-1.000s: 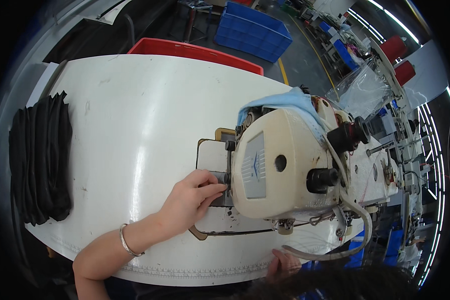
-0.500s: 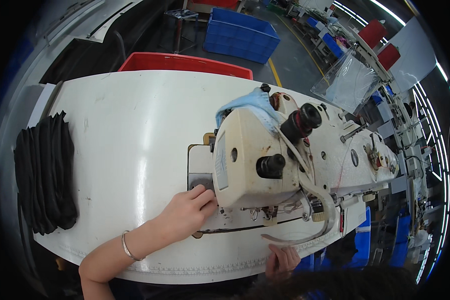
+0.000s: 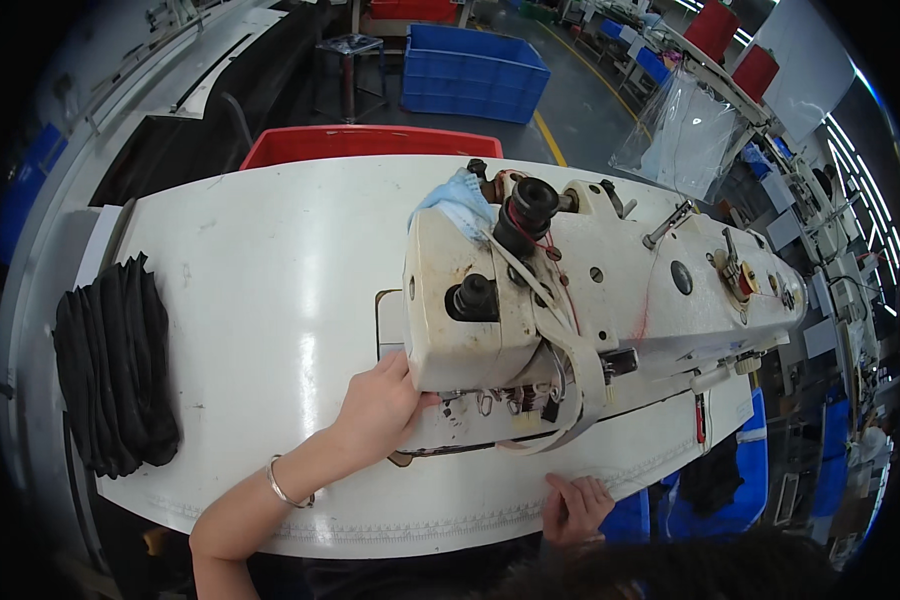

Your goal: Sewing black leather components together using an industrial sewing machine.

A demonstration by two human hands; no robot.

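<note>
Sewing machine (image 3: 620, 305): it stands on the right half of a white table (image 3: 250, 330). At the table's left end lies a stack of black cloth (image 3: 115, 370). Next, the left hand (image 3: 378, 410) reaches in at the machine's head; its fingertips are hidden, so whether they hold anything I cannot tell. The machine looks heavy, stiff and smooth, best gripped by its solid body, not its knobs. The head points left; the long axis runs left to right. The right hand (image 3: 577, 508) has its fingers loosely curled near the table's front edge, nothing visible in them.
</note>
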